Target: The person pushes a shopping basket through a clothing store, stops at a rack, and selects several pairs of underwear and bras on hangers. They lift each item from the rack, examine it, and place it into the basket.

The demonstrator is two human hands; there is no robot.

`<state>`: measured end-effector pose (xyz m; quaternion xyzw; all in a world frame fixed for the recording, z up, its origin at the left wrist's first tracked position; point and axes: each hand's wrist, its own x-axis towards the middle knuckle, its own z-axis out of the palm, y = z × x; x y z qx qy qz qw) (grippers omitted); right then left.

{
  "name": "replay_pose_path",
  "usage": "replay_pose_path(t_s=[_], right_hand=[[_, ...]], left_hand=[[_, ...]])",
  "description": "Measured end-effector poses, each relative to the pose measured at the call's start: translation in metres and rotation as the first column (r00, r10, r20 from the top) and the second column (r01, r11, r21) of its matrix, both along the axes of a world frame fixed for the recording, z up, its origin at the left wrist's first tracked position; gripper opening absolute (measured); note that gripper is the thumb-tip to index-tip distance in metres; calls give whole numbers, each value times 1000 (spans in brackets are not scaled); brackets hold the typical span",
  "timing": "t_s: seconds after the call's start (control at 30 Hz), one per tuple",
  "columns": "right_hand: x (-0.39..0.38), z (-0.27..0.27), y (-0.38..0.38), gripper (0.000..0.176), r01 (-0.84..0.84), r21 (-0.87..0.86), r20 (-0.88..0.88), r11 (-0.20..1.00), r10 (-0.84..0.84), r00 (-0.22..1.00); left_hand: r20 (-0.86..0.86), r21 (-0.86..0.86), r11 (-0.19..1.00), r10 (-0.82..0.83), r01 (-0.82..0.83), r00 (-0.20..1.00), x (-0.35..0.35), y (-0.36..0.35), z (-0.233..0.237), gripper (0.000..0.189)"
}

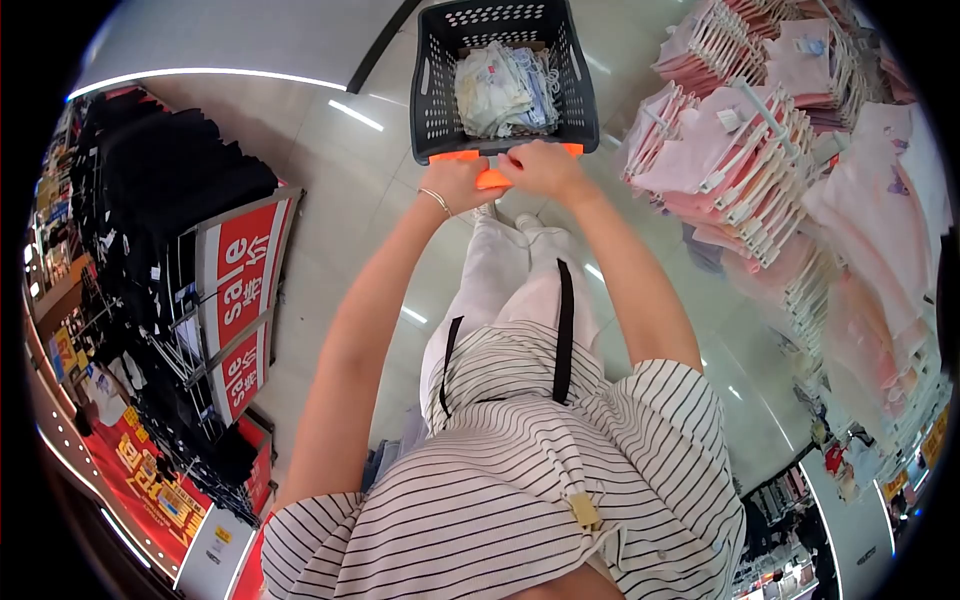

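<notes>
A dark grey basket (433, 115) with perforated walls is in front of me at the top of the view. Its orange handle (492, 180) lies along the near side. My left hand (455, 184), with a thin bracelet at the wrist, is closed around the handle's left part. Just beside it, my right hand (544, 168) is wrapped over the handle's right part. Inside the basket lies a pile of folded white and pale clothes (498, 92), some with bluish edges. Whatever carries the basket from below is hidden.
On the left stands a rack of black clothes (170, 160) with red sale signs (240, 270). Pale pink garments on white hangers (720, 160) crowd the right side. Between them runs a shiny tiled floor (330, 200). A grey panel (230, 40) is at the upper left.
</notes>
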<state>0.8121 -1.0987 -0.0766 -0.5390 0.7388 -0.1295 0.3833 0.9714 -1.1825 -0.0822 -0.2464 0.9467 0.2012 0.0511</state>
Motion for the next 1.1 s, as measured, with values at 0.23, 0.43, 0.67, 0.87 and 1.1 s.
replay_pose_path(t_s=[0.23,0.43,0.67,0.87,1.1], right_hand=[[-2,-5,-2,35,32,-57,-8,998,-33,999],[-3,1,-2,34,-12,-23,-36,1000,11,999],[-5,13,-10,35,17,31,-16,999,-16,1000],[-6,2,-19,27,89,-79,-49,993,-93,994],[-8,2,-38,22,155,-161,-91,975,-171,981]], left_hand=[[-26,28,1000,5,-5,1000,-4,-5,-6,44],[-38,4,1000,-12,12,999,-2,-6,-10,43],[-101,-96,994,-70,60,992,-5,-12,-7,44],[-225,-159,980,-156,122,962,-8,-31,-22,44],[-239,-177,968,-218,178,946,-17,-57,-26,46]])
